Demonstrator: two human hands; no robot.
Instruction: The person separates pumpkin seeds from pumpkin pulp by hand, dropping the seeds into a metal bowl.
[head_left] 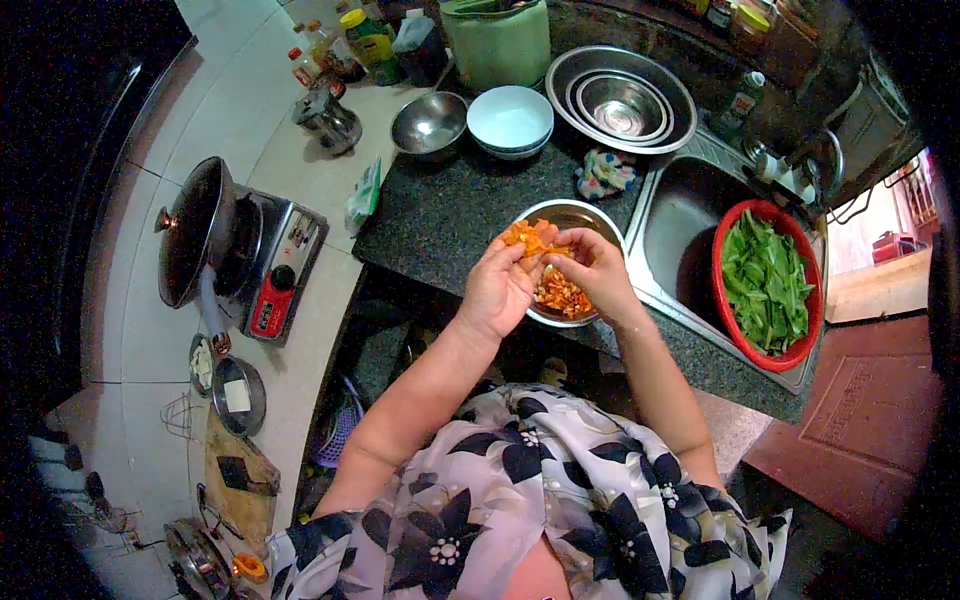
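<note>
Both my hands are held over a steel bowl (612,222) at the counter's front edge. My left hand (497,285), palm turned up, has orange pumpkin pulp (527,238) in its closed fingers. The fingers of my right hand (592,268) are bent in a pinch on the right end of the same pulp. Below them in the bowl lie orange pulp and pale seeds (563,296). My hands cover part of the bowl's left and right sides.
Right of the bowl is a sink (690,215) with a red basin (722,318) of green leaves. Behind stand white bowls (510,118), a steel bowl (428,125) and nested steel basins (565,85). A gas stove (285,275) with a tilted pan (195,235) stands left, near a cutting board (250,490).
</note>
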